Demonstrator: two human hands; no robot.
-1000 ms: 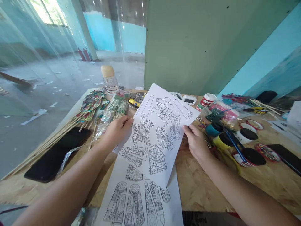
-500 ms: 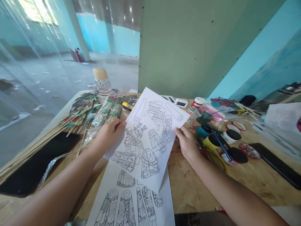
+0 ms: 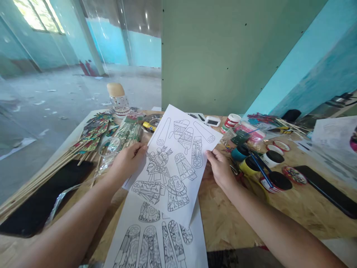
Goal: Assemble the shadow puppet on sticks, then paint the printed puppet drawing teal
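Observation:
Between my hands is a white sheet of paper (image 3: 167, 167) printed with black-outlined, patterned puppet parts. My left hand (image 3: 131, 160) pinches its left edge, thumb on top. At the right edge, my right hand (image 3: 220, 167) grips it between thumb and fingers. The sheet is tilted, its top corner pointing away from me. At least one more sheet edge shows behind it near my left hand. Below lies another printed sheet (image 3: 156, 242), partly covered, with long limb-like shapes in line pattern.
Left are wooden sticks (image 3: 52, 167) with glittery coloured pieces, a black phone-like slab (image 3: 47, 201) and a bottle with a beige cap (image 3: 115, 89). Right are paint jars (image 3: 275, 158), a blue brush (image 3: 260, 169), a dish of beads (image 3: 294, 175) and a long black case (image 3: 326, 191).
The view has shifted slightly, so the background and table items sit a little further left. Both hands keep hold of the sheet, which has barely moved.

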